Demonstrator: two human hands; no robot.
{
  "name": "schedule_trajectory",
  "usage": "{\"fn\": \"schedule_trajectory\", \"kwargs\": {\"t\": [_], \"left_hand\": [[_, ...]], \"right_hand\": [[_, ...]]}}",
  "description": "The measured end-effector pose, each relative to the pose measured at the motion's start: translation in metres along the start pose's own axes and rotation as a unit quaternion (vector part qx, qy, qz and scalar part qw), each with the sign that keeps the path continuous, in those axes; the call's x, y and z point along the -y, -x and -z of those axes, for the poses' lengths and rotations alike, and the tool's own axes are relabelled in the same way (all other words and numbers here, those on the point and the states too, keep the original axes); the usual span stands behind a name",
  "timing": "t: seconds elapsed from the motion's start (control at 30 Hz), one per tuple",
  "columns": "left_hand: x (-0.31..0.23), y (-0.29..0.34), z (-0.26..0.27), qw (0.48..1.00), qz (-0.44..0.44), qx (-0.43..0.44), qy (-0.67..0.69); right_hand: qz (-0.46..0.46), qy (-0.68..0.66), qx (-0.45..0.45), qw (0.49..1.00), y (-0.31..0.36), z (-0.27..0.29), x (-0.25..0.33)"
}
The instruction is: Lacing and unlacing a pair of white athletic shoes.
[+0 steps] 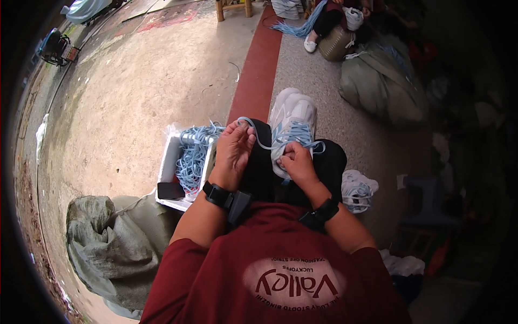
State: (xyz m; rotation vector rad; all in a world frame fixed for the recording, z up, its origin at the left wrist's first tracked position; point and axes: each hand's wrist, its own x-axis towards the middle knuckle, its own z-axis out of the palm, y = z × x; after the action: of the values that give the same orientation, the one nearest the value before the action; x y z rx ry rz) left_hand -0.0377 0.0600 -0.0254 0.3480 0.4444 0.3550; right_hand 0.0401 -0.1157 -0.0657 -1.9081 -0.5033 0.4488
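Note:
White shoe uppers with light blue trim lie across my lap, toes pointing away from me. Blue lace criss-crosses the front of the nearest one. My left hand, left of the shoe, pinches a loose blue shoelace that runs in a curve back to the shoe. Near the shoe's collar, my right hand has its fingers curled closed against the upper. What its fingertips grip, if anything, is hidden. A loop of lace sticks out just above that hand.
At my left stands a white foam box heaped with blue laces. A grey-green sack slumps behind it. More laced shoes lie by my right leg. Ahead right, a person sits near large sacks.

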Motion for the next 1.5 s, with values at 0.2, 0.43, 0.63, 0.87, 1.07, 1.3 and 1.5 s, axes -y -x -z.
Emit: {"fn": "schedule_trajectory", "kwargs": {"t": [0.2,0.43,0.63,0.87,1.07,1.3,1.5], "left_hand": [[0.015,0.012,-0.007,0.991,0.117,-0.044,-0.039],[0.046,-0.003,-0.004,0.959,0.049,0.025,-0.277],[0.055,-0.015,-0.002,0.886,-0.072,0.026,-0.458],[0.059,-0.017,-0.001,0.809,-0.130,0.042,-0.572],[0.057,-0.010,-0.008,0.589,-0.281,0.101,-0.751],[0.052,0.002,-0.011,0.559,-0.309,0.182,-0.747],[0.055,-0.001,-0.005,0.616,-0.271,0.126,-0.729]], "right_hand": [[-0.002,0.034,-0.024,0.999,0.001,0.000,0.004],[0.001,-0.015,0.007,1.000,0.001,0.003,0.005],[-0.015,-0.042,0.015,0.999,0.005,0.005,0.008],[0.003,-0.045,0.017,0.999,0.008,0.007,0.013],[0.036,0.015,-0.016,0.999,0.000,0.006,0.013],[0.072,0.128,-0.028,0.989,-0.008,0.008,0.015],[0.132,0.210,0.089,0.965,0.002,0.019,0.020]]}}
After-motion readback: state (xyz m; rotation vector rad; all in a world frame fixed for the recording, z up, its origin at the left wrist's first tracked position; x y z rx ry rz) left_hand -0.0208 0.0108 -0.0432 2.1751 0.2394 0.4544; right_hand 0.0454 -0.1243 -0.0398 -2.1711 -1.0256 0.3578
